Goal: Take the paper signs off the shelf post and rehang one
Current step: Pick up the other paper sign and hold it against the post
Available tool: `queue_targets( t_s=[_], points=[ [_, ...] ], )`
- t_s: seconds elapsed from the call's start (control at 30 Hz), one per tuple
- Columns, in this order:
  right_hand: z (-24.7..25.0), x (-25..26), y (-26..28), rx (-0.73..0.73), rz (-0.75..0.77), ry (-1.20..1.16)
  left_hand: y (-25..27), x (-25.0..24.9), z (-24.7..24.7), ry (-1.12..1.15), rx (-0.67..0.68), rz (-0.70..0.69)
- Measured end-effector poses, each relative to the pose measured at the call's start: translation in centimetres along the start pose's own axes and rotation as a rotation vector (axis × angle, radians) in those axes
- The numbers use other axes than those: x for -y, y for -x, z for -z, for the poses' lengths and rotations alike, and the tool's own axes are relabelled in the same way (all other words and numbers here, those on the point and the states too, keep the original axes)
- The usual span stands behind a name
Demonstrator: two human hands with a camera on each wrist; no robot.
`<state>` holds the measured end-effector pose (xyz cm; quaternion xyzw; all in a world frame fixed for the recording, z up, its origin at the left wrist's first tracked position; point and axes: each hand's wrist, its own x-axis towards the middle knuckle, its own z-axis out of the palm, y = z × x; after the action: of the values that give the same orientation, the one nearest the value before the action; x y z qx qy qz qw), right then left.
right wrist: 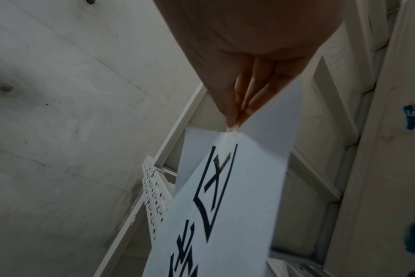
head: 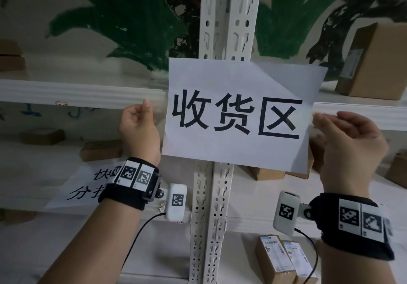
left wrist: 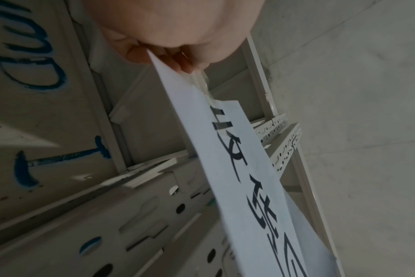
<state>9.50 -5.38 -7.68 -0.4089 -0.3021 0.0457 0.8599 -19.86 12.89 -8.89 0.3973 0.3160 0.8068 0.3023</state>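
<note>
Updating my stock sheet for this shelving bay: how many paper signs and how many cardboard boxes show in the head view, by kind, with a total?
Paper signs: 2, one held in front of the shelf post by the left hand and right hand, one lying on a lower shelf.
Cardboard boxes: about 11, counting blurred ones, for example.
Total: about 13.

The paper sign (head: pixel 237 116) hides a section of the shelf post (head: pixel 229 19); the second sign (head: pixel 86 184) is partly covered by the left wrist.
</note>
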Motion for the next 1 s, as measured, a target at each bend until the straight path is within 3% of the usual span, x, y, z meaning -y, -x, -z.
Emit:
queue_targets(
  t_s=[0.37,0.83,1.0],
  points=[
    [-0.9,-1.8,-1.1,-0.061,0.074,0.054,-0.6,0.4,-1.2,0.032,-0.101,-0.074],
    [-1.5,-2.1,-2.3,-0.032,0.100,0.101,-0.7,0.8,-1.8,-0.001,-0.153,-0.128],
    [-0.7,-1.8,-3.3,0.018,0.173,0.290,-1.2,0.9,-1.3,-0.099,-0.172,-0.148]
  ],
)
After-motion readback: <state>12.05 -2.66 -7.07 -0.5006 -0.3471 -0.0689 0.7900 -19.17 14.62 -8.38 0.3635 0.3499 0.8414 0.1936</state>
